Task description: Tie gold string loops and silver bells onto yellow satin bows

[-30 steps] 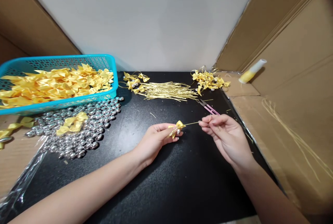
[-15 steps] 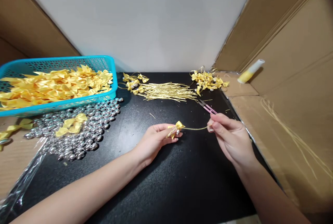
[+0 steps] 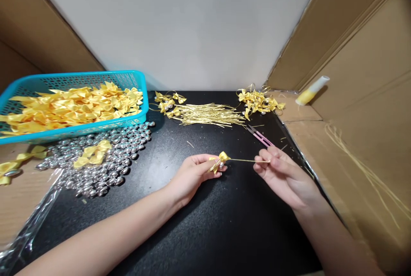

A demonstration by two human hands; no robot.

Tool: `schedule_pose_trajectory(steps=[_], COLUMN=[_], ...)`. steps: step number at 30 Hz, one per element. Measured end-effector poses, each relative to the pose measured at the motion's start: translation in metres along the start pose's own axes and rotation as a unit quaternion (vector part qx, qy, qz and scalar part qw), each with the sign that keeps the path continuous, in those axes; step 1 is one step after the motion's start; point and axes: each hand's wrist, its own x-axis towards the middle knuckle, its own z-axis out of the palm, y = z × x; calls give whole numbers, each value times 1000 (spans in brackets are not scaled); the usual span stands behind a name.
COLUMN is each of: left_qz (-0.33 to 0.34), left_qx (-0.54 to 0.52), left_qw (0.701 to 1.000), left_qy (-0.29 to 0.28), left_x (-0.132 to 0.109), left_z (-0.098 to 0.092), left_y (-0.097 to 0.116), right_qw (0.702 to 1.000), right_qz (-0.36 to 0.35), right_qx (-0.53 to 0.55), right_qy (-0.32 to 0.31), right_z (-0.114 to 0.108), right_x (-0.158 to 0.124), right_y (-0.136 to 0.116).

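Note:
My left hand pinches a small yellow ribbon bow with a silver bead tucked under it, just above the black mat. A thin gold wire runs from the bow to the right. My right hand pinches the far end of that wire between thumb and fingers, drawing it straight. Pink scissors lie on the mat just behind my right hand.
A blue basket of yellow bows stands at the left, with silver beads spread in front. Cut gold wires and finished bows lie at the back. Cardboard walls close both sides; a yellow tube rests on the right.
My right hand slid rightward along the wire, which now stretches straight out from the bow. My left hand stayed in place holding the bow.

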Motion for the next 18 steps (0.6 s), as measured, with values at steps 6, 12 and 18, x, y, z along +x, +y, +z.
schedule_pose_trajectory(steps=[6, 12, 18], left_qz=[8, 13, 16], left_qx=[6, 25, 25], left_qw=[1000, 999, 999], left_qy=[8, 15, 22], left_x=[0, -2, -3], left_z=[-1, 0, 1], left_y=[-2, -4, -2], right_qw=[996, 990, 985], right_qz=[-56, -100, -124], right_qx=[-37, -73, -83], right_qy=[-55, -74, -82], right_z=[5, 4, 3], right_x=[-8, -18, -24], right_y=[2, -6, -17])
